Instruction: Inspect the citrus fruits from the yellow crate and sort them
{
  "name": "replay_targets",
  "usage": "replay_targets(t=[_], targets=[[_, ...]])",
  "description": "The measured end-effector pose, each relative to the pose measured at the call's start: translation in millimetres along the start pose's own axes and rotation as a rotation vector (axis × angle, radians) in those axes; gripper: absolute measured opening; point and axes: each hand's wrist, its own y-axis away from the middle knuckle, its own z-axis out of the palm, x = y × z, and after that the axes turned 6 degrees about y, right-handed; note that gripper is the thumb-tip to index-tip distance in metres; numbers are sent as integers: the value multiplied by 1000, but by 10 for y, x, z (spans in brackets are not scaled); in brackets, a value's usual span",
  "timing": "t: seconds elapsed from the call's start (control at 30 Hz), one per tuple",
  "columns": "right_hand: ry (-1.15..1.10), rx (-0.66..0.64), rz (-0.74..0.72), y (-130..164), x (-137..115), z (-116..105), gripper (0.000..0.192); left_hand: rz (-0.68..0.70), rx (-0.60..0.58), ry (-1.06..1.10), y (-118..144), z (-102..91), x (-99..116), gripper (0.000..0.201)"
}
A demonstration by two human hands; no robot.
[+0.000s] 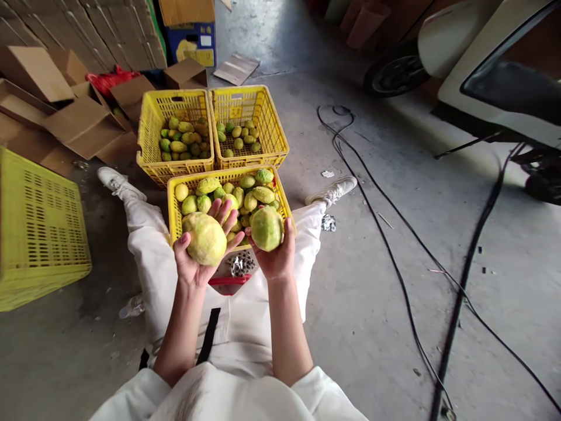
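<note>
A round, yellow, melon-like fruit (205, 238) rests in the palm of my left hand (193, 266), the thumb against its side and the other fingers spread past it. My right hand (277, 260) is curled around a greener melon-like fruit (267, 228), thumb on its right side. Both fruits are held up over the front edge of a yellow crate (172, 219), side by side without touching. Inside that crate lie several round and oval green-yellow fruits (248, 202), partly hidden by my hands.
Behind stand two more yellow crates (151, 131) (276, 131) with smaller fruits. A yellow crate (44, 234) is at left, near cardboard boxes (83, 126). Black cables (394, 272) cross the floor towards a white vehicle (464, 76). A red-edged thing (230, 280) lies between my legs.
</note>
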Motion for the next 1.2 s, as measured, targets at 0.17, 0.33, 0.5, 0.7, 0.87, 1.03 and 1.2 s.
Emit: replay_targets(t=[0.17,0.33,0.5,0.7,0.87,1.03,1.2], targets=[[25,-24,-14,-2,28,-25,41,94,150,51,-34,-13,-49,42],[37,-50,27,0,35,-1,43,74,178,79,-77,9,-26,31],[31,-31,0,4,25,37,40,53,151,12,-89,8,5,43],[30,-58,-59,-3,47,-15,44,33,95,-34,-45,-18,-9,61],[107,-36,-44,-2,61,-38,37,59,82,-78,-19,-23,-18,57],[77,-31,21,22,3,-1,40,104,71,-101,0,-16,-22,48],[33,-104,-24,24,-31,6,42,143,32,-142,-4,-68,-13,49]])
